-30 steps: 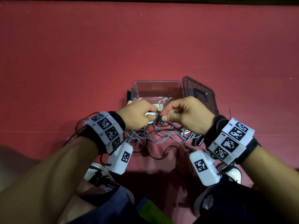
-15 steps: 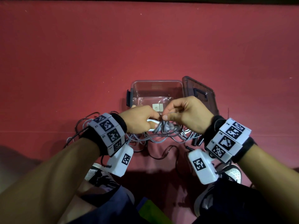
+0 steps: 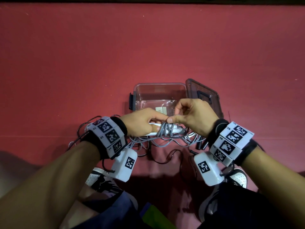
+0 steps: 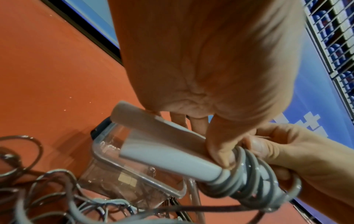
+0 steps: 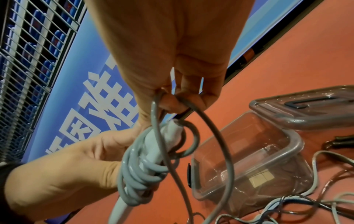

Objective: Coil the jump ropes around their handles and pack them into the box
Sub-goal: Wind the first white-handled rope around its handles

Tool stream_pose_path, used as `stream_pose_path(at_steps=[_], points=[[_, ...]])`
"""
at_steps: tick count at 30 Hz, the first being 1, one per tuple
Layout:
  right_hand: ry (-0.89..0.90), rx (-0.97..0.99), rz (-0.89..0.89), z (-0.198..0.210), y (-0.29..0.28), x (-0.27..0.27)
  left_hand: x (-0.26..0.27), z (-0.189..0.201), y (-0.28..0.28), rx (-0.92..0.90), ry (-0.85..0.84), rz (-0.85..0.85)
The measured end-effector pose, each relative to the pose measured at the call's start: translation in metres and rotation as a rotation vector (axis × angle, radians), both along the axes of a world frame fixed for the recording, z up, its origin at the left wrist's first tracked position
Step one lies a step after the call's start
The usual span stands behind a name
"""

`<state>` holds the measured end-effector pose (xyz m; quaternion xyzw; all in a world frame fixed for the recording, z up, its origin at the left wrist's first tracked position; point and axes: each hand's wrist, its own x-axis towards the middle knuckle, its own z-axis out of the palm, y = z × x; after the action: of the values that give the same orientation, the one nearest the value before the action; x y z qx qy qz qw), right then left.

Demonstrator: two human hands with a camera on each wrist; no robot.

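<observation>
Between our hands, our left hand [image 3: 143,123] fingers wrap the white handles [image 4: 162,153]; our right hand [image 3: 194,118] fingers pinch the gray rope [image 5: 191,115].

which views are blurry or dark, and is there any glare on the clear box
Head view: sharp but dim, shadowed near the legs; box shows little glare. Left wrist view: palm soft, handles slightly smeared. Right wrist view: grey rope motion-blurred, faint highlights on the box.

Each bare forearm wears a black wristband [image 3: 247,151] carrying white marker-printed blocks [image 3: 109,134] and a white camera housing [image 3: 125,164]; white-and-black sneakers [image 3: 100,180].
</observation>
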<state>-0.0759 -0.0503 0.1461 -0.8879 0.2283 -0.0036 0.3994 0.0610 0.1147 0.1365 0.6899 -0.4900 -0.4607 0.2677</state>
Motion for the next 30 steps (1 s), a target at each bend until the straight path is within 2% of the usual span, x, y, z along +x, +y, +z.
stream_pose_path(at_steps=[6, 10, 13, 16, 19, 24, 26, 30], points=[[-0.066, 0.162, -0.06, -0.008, -0.004, -0.003, 0.003, -0.003, 0.0, -0.069, 0.21, 0.095], [-0.171, 0.435, -0.106, -0.005, -0.004, 0.0, 0.004, -0.005, -0.001, -0.074, 0.262, 0.14], [-0.225, 0.578, -0.122, 0.001, -0.007, 0.0, 0.008, -0.006, -0.003, -0.071, 0.302, 0.252], [-0.256, 0.603, -0.128, 0.001, -0.01, 0.0, 0.01, -0.006, -0.002, -0.063, 0.304, 0.27], [-0.248, 0.546, -0.118, 0.001, -0.008, 0.0, 0.011, -0.004, -0.001, -0.039, 0.283, 0.192], [-0.224, 0.573, -0.11, -0.001, -0.001, 0.001, 0.007, 0.004, 0.0, -0.04, 0.303, 0.084], [-0.235, 0.599, -0.122, -0.001, 0.001, 0.001, 0.005, 0.003, 0.001, -0.045, 0.355, 0.107], [-0.275, 0.704, -0.194, 0.0, 0.0, 0.002, 0.001, 0.005, 0.0, -0.079, 0.476, 0.259]])
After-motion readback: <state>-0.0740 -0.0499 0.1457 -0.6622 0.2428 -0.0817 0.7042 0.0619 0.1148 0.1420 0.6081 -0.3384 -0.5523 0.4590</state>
